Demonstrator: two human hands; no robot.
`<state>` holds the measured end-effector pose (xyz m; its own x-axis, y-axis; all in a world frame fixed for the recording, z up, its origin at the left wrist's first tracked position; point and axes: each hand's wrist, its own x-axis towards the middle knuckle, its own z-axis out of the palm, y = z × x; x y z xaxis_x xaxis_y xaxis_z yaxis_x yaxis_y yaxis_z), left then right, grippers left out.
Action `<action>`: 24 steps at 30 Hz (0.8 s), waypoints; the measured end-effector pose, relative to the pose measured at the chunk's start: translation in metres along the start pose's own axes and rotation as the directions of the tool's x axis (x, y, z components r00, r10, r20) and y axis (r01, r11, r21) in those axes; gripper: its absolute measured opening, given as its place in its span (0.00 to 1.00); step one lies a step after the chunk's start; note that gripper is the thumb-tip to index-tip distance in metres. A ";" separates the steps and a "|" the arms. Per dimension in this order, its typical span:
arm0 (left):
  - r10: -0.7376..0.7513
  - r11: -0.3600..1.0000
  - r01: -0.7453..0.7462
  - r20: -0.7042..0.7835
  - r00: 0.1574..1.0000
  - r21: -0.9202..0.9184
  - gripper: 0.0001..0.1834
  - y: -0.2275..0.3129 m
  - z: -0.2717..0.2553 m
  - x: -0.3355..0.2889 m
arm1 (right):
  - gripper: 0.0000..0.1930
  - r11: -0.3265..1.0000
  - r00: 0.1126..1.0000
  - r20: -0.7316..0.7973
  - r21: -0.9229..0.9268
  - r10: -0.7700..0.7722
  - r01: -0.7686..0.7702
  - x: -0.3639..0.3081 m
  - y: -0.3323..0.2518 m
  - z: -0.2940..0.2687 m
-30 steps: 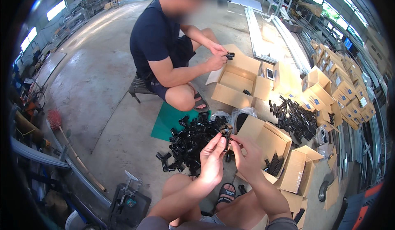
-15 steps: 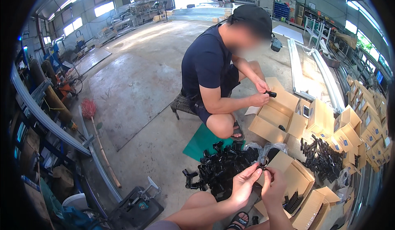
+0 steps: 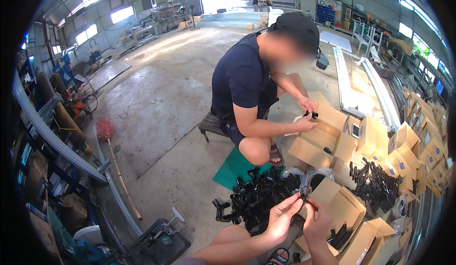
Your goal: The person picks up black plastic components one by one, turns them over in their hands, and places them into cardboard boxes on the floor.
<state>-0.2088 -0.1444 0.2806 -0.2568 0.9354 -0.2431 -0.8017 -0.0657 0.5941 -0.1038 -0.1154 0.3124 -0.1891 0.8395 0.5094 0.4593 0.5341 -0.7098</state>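
A small dark ring-shaped piece (image 3: 305, 191) is pinched between the fingertips of both my hands, over the edge of an open carton. My left hand (image 3: 283, 216) has thumb and fingers closed on its left side. From the right, my right hand (image 3: 317, 219) grips its lower part; curled fingers hide some of it. Just beyond my hands lies a heap of black fittings (image 3: 259, 196) on the floor, partly on a green sheet (image 3: 229, 171). Beside my right hand, the open carton (image 3: 339, 203) holds black parts in a row (image 3: 338, 236).
Opposite me a seated co-worker (image 3: 244, 80) handles a black part above another open carton (image 3: 311, 152). A second black heap (image 3: 375, 182) lies to the right, near stacked cartons (image 3: 427, 141). A broom (image 3: 118, 170) and a black machine base (image 3: 159, 241) are at left.
My hands stay together on the ring-shaped piece, with barely any shift. The co-worker's hands have turned the black part and moved slightly apart. The whole view has shifted a little.
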 end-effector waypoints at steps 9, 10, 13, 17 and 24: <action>0.077 0.995 -0.078 0.018 0.997 0.055 0.21 0.001 0.000 -0.001 | 0.05 0.999 0.999 -0.034 0.030 0.043 -0.042 -0.001 -0.001 -0.003; 0.078 0.995 -0.079 0.019 0.997 0.065 0.21 0.000 0.001 -0.002 | 0.05 0.998 0.998 -0.030 0.039 0.057 -0.056 -0.002 -0.001 -0.003; 0.095 0.990 -0.097 0.020 0.995 0.099 0.21 0.000 0.003 -0.004 | 0.04 1.000 0.998 -0.057 0.020 0.024 -0.022 -0.001 -0.002 -0.003; 0.116 0.984 -0.120 0.040 0.992 0.132 0.21 -0.003 0.002 -0.003 | 0.05 0.997 1.000 0.024 -0.074 0.020 -0.018 0.000 -0.001 -0.005; 0.069 0.988 -0.072 0.031 0.997 0.136 0.20 0.000 0.005 -0.008 | 0.06 0.997 0.997 0.068 -0.077 -0.022 0.027 0.001 0.000 -0.006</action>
<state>-0.2044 -0.1505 0.2864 -0.2943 0.9390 -0.1777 -0.7002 -0.0853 0.7088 -0.0991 -0.1149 0.3158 -0.2581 0.8323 0.4906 0.5191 0.5478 -0.6561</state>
